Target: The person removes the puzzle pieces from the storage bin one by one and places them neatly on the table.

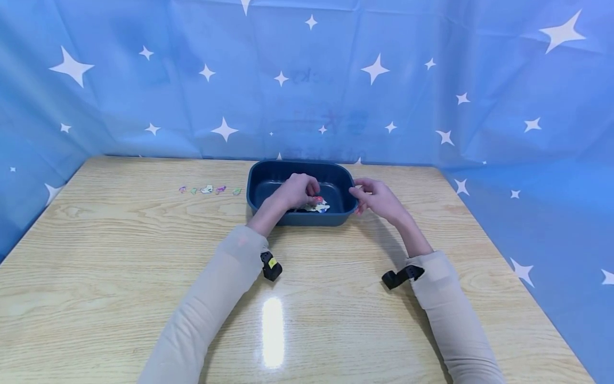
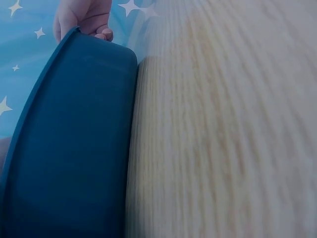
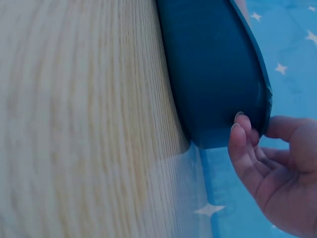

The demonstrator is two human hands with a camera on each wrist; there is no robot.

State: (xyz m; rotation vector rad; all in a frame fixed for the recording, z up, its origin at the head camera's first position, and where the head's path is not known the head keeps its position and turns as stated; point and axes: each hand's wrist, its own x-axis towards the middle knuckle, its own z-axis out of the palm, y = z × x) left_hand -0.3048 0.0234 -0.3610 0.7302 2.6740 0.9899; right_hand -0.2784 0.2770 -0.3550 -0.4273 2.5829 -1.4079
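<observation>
A dark blue rectangular plastic bin stands toward the back of the table, with small colourful flat cutouts inside near its front wall. My left hand reaches over the front rim into the bin. Its curled fingers and thumb pinch a small red-topped cutout; the exact contact is partly hidden. At the bin's right end, my right hand holds the rim, thumb at the edge and fingers against the outer wall, plain in the right wrist view. The left wrist view shows mostly the bin's outer side.
Left of the bin, several small cutouts in purple, green and white lie in a row on the wooden table. A blue curtain with white stars hangs behind the table and along its sides.
</observation>
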